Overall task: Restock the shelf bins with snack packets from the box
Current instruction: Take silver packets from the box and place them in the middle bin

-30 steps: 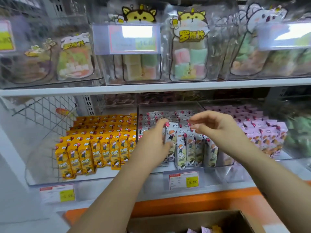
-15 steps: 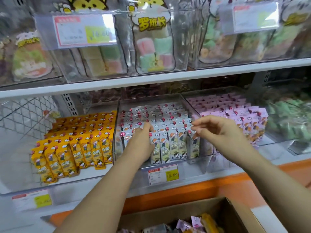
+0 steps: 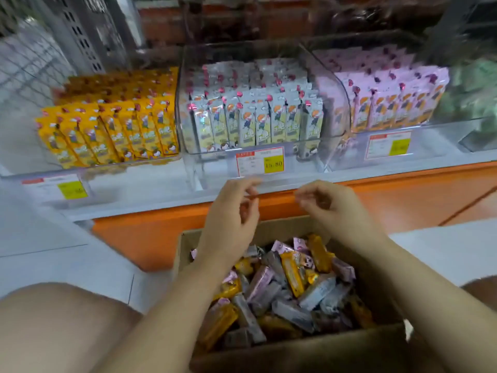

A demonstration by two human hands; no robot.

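A cardboard box (image 3: 317,348) sits low in the middle, holding several mixed yellow, grey and pink snack packets (image 3: 290,286). My left hand (image 3: 231,214) and my right hand (image 3: 330,203) hover above the box's far edge, fingers loosely curled and apart, holding nothing. On the shelf stand three clear bins: yellow packets (image 3: 113,122) at left, grey-white packets (image 3: 255,114) in the middle bin (image 3: 325,146), pink packets (image 3: 390,98) at right.
Price tags (image 3: 259,161) hang on the bin fronts. An orange shelf base (image 3: 403,200) runs below the bins. Light floor tiles (image 3: 67,251) lie to the left. My bare knees (image 3: 48,327) flank the box. Green packets (image 3: 473,95) fill a bin at far right.
Both hands have pulled back from the middle bin and dropped to above the box. The view has tilted down, so the box now shows fully and the upper shelf is gone.
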